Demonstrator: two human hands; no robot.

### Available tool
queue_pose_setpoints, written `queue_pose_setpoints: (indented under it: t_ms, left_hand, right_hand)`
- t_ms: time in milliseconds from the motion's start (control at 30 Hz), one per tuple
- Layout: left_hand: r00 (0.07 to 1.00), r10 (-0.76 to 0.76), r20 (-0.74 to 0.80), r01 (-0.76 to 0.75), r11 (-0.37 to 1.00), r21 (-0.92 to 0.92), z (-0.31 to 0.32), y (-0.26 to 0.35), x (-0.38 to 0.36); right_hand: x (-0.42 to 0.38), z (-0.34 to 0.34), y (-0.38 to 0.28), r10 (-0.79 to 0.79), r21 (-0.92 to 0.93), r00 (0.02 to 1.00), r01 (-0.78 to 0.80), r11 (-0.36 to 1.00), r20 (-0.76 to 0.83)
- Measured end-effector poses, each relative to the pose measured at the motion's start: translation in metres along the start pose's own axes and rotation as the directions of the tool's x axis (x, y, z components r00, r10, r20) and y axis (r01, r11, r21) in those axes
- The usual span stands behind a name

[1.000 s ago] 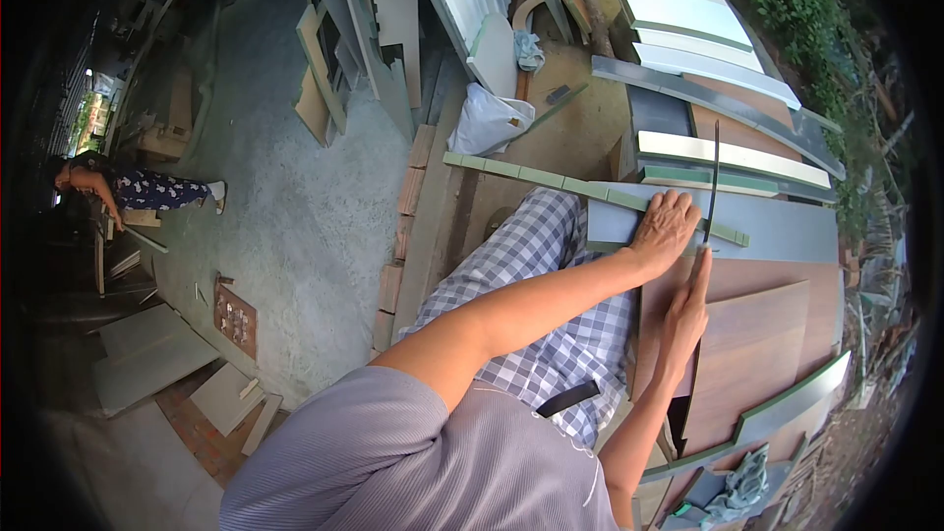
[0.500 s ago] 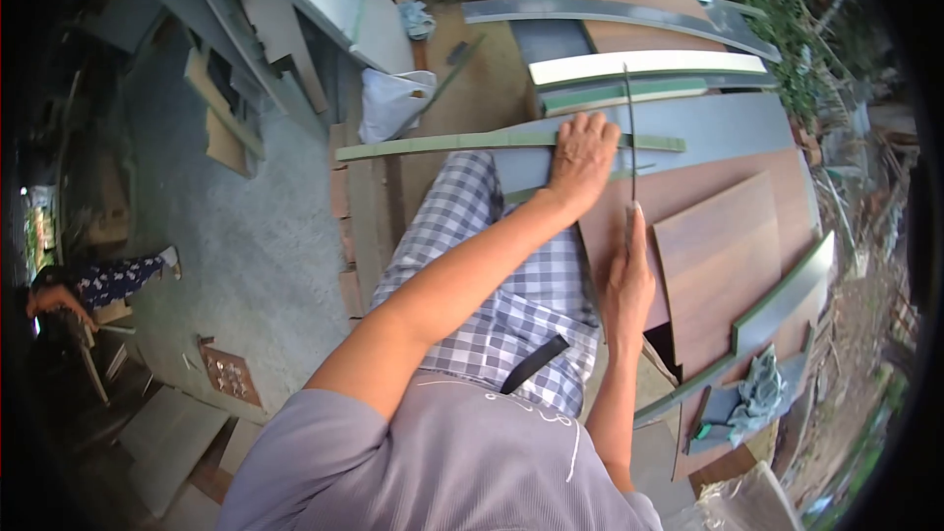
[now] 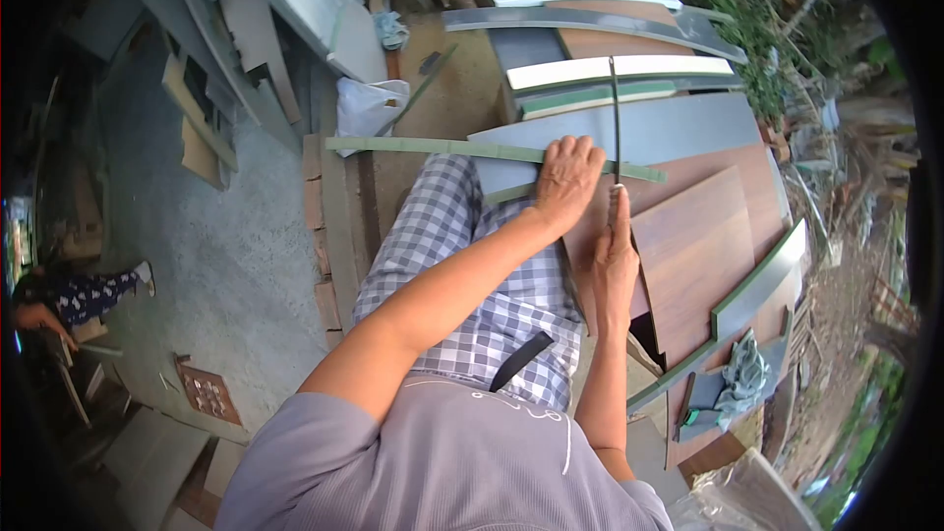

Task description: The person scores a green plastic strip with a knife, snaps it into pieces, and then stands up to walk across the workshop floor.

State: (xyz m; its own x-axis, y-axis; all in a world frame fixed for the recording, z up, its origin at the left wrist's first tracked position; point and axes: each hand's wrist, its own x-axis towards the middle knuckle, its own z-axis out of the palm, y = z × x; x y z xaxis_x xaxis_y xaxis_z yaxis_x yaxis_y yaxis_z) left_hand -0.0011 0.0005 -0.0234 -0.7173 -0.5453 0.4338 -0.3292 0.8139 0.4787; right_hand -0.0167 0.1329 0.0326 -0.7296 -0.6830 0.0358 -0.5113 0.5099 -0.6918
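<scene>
My left hand (image 3: pixel 569 180) presses down on a long, narrow green strip (image 3: pixel 413 146), its fingers curled over it. The strip lies across a grey-blue panel (image 3: pixel 678 131), its short right end sticking out past the hand and its long left end reaching over my knee. My right hand (image 3: pixel 615 261) is closed around the handle of a thin saw (image 3: pixel 616 118), index finger stretched along it. Seen edge-on, the blade points away from me and crosses the strip just right of my left hand. Teeth and cut cannot be made out.
A brown board (image 3: pixel 693 241) lies to the right, near a green-edged strip (image 3: pixel 757 280) and a crumpled cloth (image 3: pixel 744 379). White strips (image 3: pixel 678 66) lie beyond the saw. A white bag (image 3: pixel 369 106) sits left of the bench. Another person's leg (image 3: pixel 103 295) shows at far left.
The saw and my right hand have slid slightly forward, away from my body. The green strip's right end has swung toward me, with my left hand still on it. The whole view has shifted slightly.
</scene>
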Motion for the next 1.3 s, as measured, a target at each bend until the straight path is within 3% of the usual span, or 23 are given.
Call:
queue_pose_setpoints:
  t_ms: [33,100,167,233,267,300,367,500,567,900,1067,1300]
  left_hand:
    - [1.0,-0.019,0.007,0.019,1.0,0.01,-0.001,-0.002,-0.001]
    - [0.998,-0.06,0.032,0.061,0.998,-0.029,-0.002,-0.003,0.002]
    - [0.997,-0.073,-0.011,0.073,0.997,-0.031,0.002,-0.007,0.005]
    - [0.994,-0.097,-0.052,0.096,0.995,-0.007,0.001,-0.011,0.007]
    - [0.992,-0.118,-0.05,0.119,0.993,0.007,-0.002,-0.012,0.009]
    - [0.99,-0.135,-0.047,0.136,0.991,0.013,-0.003,-0.014,0.01]
    - [0.989,-0.141,-0.049,0.142,0.989,0.031,-0.004,-0.019,0.012]
    - [0.989,-0.127,-0.072,0.133,0.987,0.086,-0.004,-0.021,0.012]
    - [0.99,-0.138,-0.041,0.141,0.985,0.097,-0.004,-0.019,0.01]
    - [0.992,-0.116,-0.053,0.12,0.989,0.091,-0.005,-0.019,0.009]
    - [0.992,-0.115,-0.05,0.12,0.987,0.102,-0.006,-0.018,0.01]
    - [0.993,-0.109,-0.041,0.113,0.988,0.105,-0.004,-0.019,0.009]
  right_hand:
    - [0.001,-0.005,-0.007,0.159,-0.021,0.981,-0.158,0.987,0.107]
    - [0.004,-0.002,-0.013,0.064,0.112,0.996,-0.071,0.991,0.069]
    - [0.011,0.011,0.011,-0.137,0.081,0.991,0.137,0.987,-0.01]
    - [0.021,0.016,0.022,-0.092,0.066,0.995,0.089,0.994,0.028]
    - [0.025,0.019,0.02,-0.152,0.049,0.988,0.151,0.987,0.005]
    - [0.028,0.017,0.019,-0.068,0.033,0.996,0.066,0.997,0.051]
    - [0.035,0.017,0.016,-0.055,0.035,0.996,0.053,0.998,0.068]
    - [0.038,0.021,0.014,-0.134,0.059,0.99,0.132,0.99,0.05]
    - [0.033,0.018,0.007,-0.049,0.052,0.996,0.045,0.998,0.071]
    - [-0.023,0.001,0.005,-0.008,-0.02,0.997,0.01,1.0,0.081]
    - [-0.055,-0.005,0.017,0.083,-0.133,0.993,-0.071,0.989,0.085]
    - [-0.082,-0.012,0.028,0.211,-0.09,0.971,-0.201,0.975,0.116]
